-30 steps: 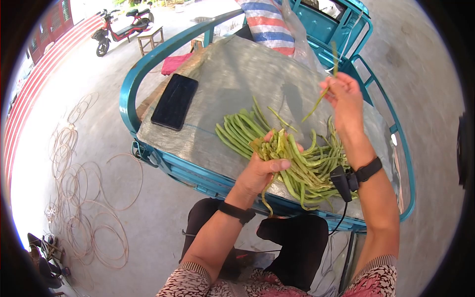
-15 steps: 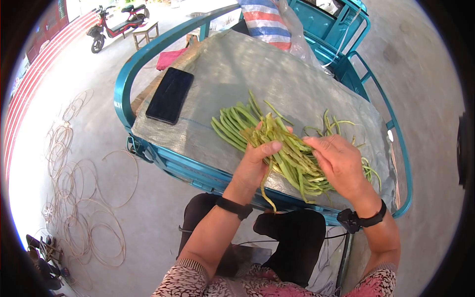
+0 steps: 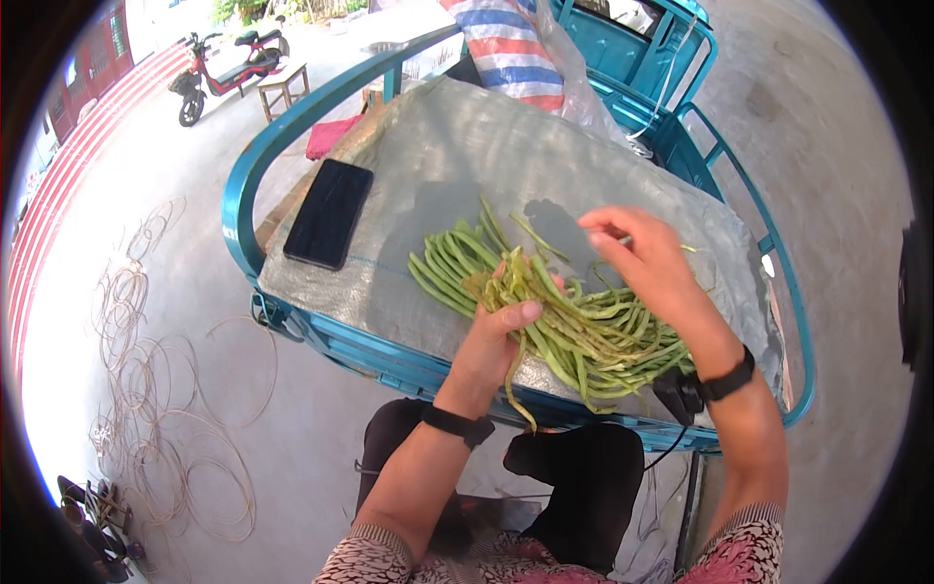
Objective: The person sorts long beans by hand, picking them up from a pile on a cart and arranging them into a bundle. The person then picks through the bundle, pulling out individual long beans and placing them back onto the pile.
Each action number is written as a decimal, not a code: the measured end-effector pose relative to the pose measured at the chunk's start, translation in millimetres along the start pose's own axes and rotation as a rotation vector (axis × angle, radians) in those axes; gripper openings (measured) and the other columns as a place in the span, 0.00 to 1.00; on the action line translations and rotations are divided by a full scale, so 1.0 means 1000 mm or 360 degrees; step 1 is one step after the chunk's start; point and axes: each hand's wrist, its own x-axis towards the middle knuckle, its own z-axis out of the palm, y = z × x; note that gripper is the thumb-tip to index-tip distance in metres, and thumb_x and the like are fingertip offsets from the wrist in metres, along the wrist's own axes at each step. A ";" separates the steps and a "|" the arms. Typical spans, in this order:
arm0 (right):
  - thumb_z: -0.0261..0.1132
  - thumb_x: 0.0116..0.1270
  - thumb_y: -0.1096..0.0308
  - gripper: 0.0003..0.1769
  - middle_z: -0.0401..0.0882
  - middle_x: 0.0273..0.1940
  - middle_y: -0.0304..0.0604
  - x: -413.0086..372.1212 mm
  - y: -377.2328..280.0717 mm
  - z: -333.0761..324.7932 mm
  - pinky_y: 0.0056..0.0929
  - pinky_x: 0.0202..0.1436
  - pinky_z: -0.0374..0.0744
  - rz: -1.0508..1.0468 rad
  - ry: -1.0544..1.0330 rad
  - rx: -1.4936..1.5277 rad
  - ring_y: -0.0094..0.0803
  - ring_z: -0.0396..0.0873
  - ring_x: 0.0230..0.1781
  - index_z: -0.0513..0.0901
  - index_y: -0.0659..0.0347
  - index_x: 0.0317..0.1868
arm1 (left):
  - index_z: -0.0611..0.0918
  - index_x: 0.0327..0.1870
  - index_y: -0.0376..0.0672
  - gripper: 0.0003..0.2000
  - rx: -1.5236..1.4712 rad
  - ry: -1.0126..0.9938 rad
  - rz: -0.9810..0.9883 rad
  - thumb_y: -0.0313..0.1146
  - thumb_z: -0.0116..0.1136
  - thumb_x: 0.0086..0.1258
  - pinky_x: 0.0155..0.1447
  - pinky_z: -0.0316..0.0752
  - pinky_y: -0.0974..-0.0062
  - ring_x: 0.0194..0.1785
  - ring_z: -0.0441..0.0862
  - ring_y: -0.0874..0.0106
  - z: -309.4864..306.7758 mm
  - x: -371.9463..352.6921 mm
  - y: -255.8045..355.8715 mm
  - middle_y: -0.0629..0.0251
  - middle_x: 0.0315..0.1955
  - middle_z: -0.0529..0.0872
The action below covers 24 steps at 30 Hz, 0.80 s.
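1. my right hand (image 3: 644, 255) has come up off the long beans (image 3: 584, 346); half a second ago it was down among them, and now it hangs above the right part of the bunch.
2. a second ago i had a single strand pinched there; now the fingers are bent, thumb and forefinger a narrow way apart, and i see nothing between them.
3. my left hand (image 3: 496, 336) is closed round the bunch as it was, thumb laid across the top, one yellowing bean (image 3: 514, 384) drooping below it past the near edge.
4. the long beans stay on the grey sheet (image 3: 389, 292), spread out to both sides of my grip, with a loose bean (image 3: 538, 237) just beyond.
5. the teal cart (image 3: 236, 204) carries the sheet, and on that the beans and a black phone (image 3: 329, 214), off to the left and apart from the bunch.
6. at the cart's far side is a striped bag (image 3: 506, 54) beside clear plastic (image 3: 584, 92); what the bag holds i can't tell.
7. a pink cloth (image 3: 331, 136) lies between rail and sheet.
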 end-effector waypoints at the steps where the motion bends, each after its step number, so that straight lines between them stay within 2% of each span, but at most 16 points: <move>1: 0.66 0.67 0.69 0.12 0.84 0.40 0.40 0.016 0.025 0.010 0.29 0.42 0.78 0.0051 -0.0133 0.0127 0.29 0.80 0.37 0.84 0.60 0.50 | 0.70 0.63 0.41 0.29 0.0000 -0.0008 -0.0007 0.30 0.66 0.58 0.66 0.76 0.60 0.59 0.79 0.63 -0.001 0.001 0.000 0.58 0.51 0.81; 2: 0.66 0.67 0.68 0.13 0.84 0.40 0.38 0.029 0.045 0.019 0.27 0.42 0.78 0.0101 -0.0270 0.0255 0.25 0.79 0.37 0.84 0.61 0.51 | 0.69 0.64 0.42 0.31 0.0001 -0.0013 -0.0014 0.29 0.67 0.58 0.65 0.76 0.61 0.58 0.79 0.64 -0.003 0.001 0.000 0.58 0.52 0.81; 5: 0.70 0.63 0.67 0.14 0.85 0.40 0.37 0.057 0.065 0.049 0.27 0.44 0.78 0.0371 -0.0619 0.0228 0.26 0.80 0.36 0.84 0.61 0.49 | 0.68 0.63 0.44 0.32 0.0044 -0.0026 -0.0016 0.30 0.68 0.56 0.63 0.77 0.63 0.56 0.80 0.65 -0.001 -0.001 0.002 0.58 0.50 0.81; 8: 0.71 0.61 0.67 0.14 0.86 0.38 0.39 0.069 0.086 0.076 0.28 0.43 0.79 0.0274 -0.0690 0.0037 0.27 0.81 0.36 0.85 0.61 0.47 | 0.68 0.63 0.44 0.32 0.0058 -0.0056 -0.0002 0.31 0.69 0.55 0.62 0.77 0.64 0.54 0.81 0.66 0.000 0.000 0.004 0.58 0.49 0.82; 11: 0.71 0.59 0.68 0.13 0.86 0.37 0.41 0.070 0.078 0.081 0.29 0.42 0.80 0.0394 -0.0804 0.0124 0.28 0.82 0.36 0.84 0.63 0.44 | 0.68 0.63 0.44 0.32 0.0077 -0.0032 -0.0017 0.31 0.69 0.55 0.61 0.77 0.64 0.54 0.81 0.66 0.001 -0.001 0.005 0.59 0.48 0.82; 14: 0.71 0.58 0.61 0.13 0.85 0.33 0.44 0.066 0.083 0.090 0.33 0.39 0.80 0.0291 -0.0691 -0.0010 0.36 0.83 0.33 0.84 0.61 0.39 | 0.68 0.63 0.44 0.33 0.0097 -0.0052 -0.0028 0.31 0.69 0.55 0.61 0.77 0.65 0.54 0.81 0.66 0.001 0.001 0.005 0.59 0.48 0.82; 17: 0.70 0.57 0.62 0.12 0.84 0.32 0.45 0.068 0.083 0.091 0.34 0.38 0.80 0.0364 -0.0635 0.0010 0.36 0.82 0.32 0.83 0.62 0.35 | 0.67 0.64 0.44 0.33 0.0114 -0.0046 -0.0026 0.32 0.69 0.55 0.62 0.77 0.65 0.54 0.81 0.67 0.000 0.000 0.006 0.59 0.48 0.82; 20: 0.69 0.59 0.65 0.13 0.84 0.32 0.44 0.071 0.094 0.090 0.35 0.37 0.79 0.0482 -0.0353 0.0191 0.33 0.82 0.31 0.81 0.64 0.40 | 0.67 0.64 0.43 0.34 0.0118 -0.0033 -0.0010 0.32 0.69 0.56 0.63 0.76 0.65 0.54 0.80 0.66 0.000 -0.001 0.007 0.59 0.48 0.82; 24: 0.65 0.64 0.72 0.15 0.82 0.33 0.41 0.063 0.076 0.065 0.31 0.38 0.80 0.0494 0.0039 0.0620 0.28 0.81 0.31 0.77 0.66 0.50 | 0.67 0.64 0.43 0.33 0.0039 -0.0006 -0.0003 0.32 0.68 0.56 0.62 0.77 0.64 0.55 0.80 0.65 -0.002 0.001 0.002 0.59 0.49 0.82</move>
